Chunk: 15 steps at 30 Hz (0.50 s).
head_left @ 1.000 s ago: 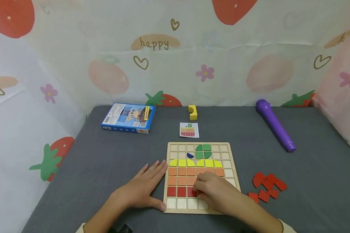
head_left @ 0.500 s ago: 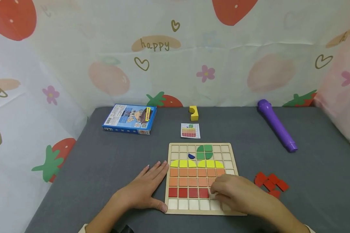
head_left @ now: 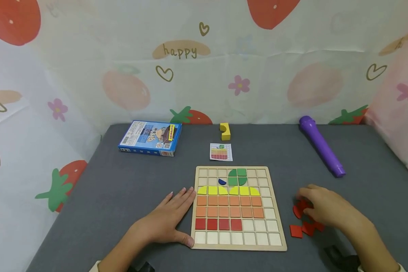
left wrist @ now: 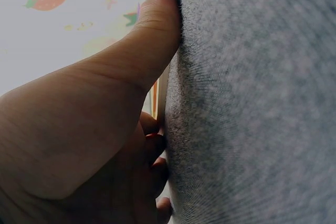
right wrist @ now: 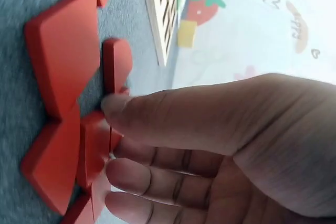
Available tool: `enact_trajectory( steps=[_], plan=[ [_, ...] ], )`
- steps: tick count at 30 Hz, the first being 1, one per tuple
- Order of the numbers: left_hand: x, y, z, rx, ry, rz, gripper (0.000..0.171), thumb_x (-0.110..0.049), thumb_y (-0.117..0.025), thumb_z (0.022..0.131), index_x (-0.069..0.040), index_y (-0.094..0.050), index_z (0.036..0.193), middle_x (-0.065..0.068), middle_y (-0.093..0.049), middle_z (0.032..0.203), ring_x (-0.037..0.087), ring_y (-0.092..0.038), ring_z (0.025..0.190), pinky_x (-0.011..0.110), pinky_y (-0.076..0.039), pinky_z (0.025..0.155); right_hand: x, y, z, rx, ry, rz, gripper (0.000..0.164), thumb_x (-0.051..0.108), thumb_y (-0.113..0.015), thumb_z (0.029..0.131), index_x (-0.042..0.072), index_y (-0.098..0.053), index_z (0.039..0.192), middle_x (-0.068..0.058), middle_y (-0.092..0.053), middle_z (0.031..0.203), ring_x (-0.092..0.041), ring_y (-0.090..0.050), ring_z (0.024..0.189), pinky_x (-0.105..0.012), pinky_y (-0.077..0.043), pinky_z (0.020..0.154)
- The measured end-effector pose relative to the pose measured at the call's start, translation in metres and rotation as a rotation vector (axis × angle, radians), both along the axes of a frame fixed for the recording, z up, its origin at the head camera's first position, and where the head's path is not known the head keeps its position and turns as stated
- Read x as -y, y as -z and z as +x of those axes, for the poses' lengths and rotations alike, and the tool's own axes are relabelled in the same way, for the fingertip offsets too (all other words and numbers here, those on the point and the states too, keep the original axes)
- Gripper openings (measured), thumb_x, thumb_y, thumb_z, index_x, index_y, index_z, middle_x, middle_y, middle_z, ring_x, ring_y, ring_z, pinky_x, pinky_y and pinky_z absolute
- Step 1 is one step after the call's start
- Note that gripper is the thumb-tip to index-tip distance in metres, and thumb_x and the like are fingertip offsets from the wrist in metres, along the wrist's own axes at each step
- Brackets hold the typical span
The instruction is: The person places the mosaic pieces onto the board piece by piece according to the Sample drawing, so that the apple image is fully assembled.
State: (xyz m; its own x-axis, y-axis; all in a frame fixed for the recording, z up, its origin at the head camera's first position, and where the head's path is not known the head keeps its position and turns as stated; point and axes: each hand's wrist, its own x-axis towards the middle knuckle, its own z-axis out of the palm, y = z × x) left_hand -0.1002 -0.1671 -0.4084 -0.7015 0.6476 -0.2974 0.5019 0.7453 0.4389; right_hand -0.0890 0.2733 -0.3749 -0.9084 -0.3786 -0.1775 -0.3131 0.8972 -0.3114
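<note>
The wooden grid board (head_left: 238,247) lies flat on the table. It carries green, yellow, orange and red tiles, plus one dark blue piece (head_left: 222,182). Against its left edge rests my left hand (head_left: 170,219), fingers straight and thumb at the near left corner. My right hand (head_left: 329,207) is over the loose red tiles (head_left: 296,231) to the right of the board. In the right wrist view, its thumb tip meets a red tile (right wrist: 94,145) while the other fingers extend, loosely bent, beside the pile. The index fingertip is hidden. Several red tiles (head_left: 236,224) fill part of one board row.
A small pattern card (head_left: 221,152) lies beyond the board, with a yellow notched block (head_left: 225,131) behind it. At the back left sits a blue box (head_left: 149,138). A purple microphone-shaped stick (head_left: 322,147) lies at the back right. A printed curtain (head_left: 265,75) borders the table.
My right hand has gone from the board's red row rightward to the loose red tiles. A fourth tile in that row is uncovered. The left hand has stayed at the board's edge.
</note>
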Motion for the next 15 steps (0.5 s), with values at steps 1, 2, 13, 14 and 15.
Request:
enact_trajectory(
  steps=[1,2,13,14,15],
  plan=[
    [0.0,0.0,0.0,0.0,0.0,0.001,0.125,-0.078,-0.067,0.073,-0.013,-0.009,0.163,0.002,-0.007,0.168,0.022,-0.001,0.153,0.054,-0.002,0.119,0.001,0.001,0.0,-0.001,-0.001,-0.005,0.027,0.001,-0.08,0.078,0.011,-0.068,0.101,0.0,-0.061,0.098,-0.018,-0.058,0.083,-0.041,-0.051,0.069],
    [0.0,0.0,0.0,0.001,-0.001,0.001,0.125,-0.078,-0.067,0.073,-0.013,-0.009,0.163,0.002,-0.007,0.168,0.022,-0.001,0.153,0.054,-0.002,0.119,0.001,0.003,-0.001,-0.007,-0.003,-0.007,0.027,0.0,-0.079,0.078,0.012,-0.067,0.099,0.001,-0.06,0.096,-0.017,-0.056,0.081,-0.04,-0.05,0.068],
    [-0.002,-0.002,0.0,0.002,-0.003,0.005,0.125,-0.078,-0.067,0.073,-0.012,-0.01,0.163,0.003,-0.008,0.168,0.024,-0.002,0.153,0.055,-0.003,0.119,0.011,0.009,0.0,-0.098,-0.049,-0.023,0.029,-0.004,-0.077,0.072,0.015,-0.063,0.09,0.005,-0.05,0.082,-0.014,-0.047,0.071,-0.034,-0.043,0.06],
    [-0.002,-0.002,0.001,0.003,-0.004,0.004,0.125,-0.078,-0.067,0.073,-0.013,-0.009,0.163,0.003,-0.008,0.168,0.023,-0.001,0.153,0.054,-0.003,0.119,0.012,0.009,0.0,-0.106,-0.051,-0.029,0.03,-0.005,-0.076,0.071,0.015,-0.062,0.089,0.005,-0.049,0.082,-0.014,-0.047,0.071,-0.034,-0.043,0.06],
    [-0.002,-0.001,0.001,0.003,-0.005,0.002,0.125,-0.078,-0.067,0.073,-0.013,-0.009,0.163,0.003,-0.007,0.168,0.023,-0.001,0.153,0.054,-0.003,0.119,0.012,0.01,0.0,-0.112,-0.053,-0.037,0.031,-0.006,-0.075,0.071,0.015,-0.062,0.089,0.005,-0.049,0.082,-0.014,-0.047,0.071,-0.033,-0.043,0.06]
  ],
)
